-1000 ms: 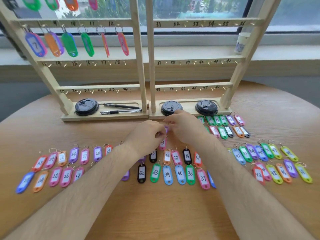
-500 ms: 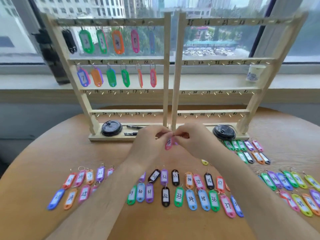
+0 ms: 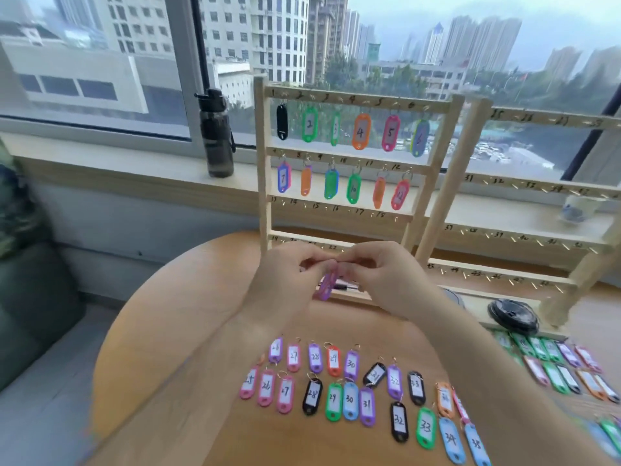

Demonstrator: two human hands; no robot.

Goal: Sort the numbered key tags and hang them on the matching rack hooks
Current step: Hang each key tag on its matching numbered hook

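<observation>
Both hands raised together above the round tabletop (image 3: 161, 331), in front of the left wooden rack (image 3: 336, 215). Left hand (image 3: 289, 277) and right hand (image 3: 383, 277), fingers curled, pinch the upper end of a purple key tag (image 3: 326, 286) that hangs tilted between them; its number is unreadable. The rack's top two rows carry tags. Remaining numbered tags (image 3: 349, 398) lie in rows on the tabletop, near the person.

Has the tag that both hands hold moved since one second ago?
Yes. The tag has risen from the table and now hangs before the lowest rail of the rack, pinched by the left hand and right hand.
</observation>
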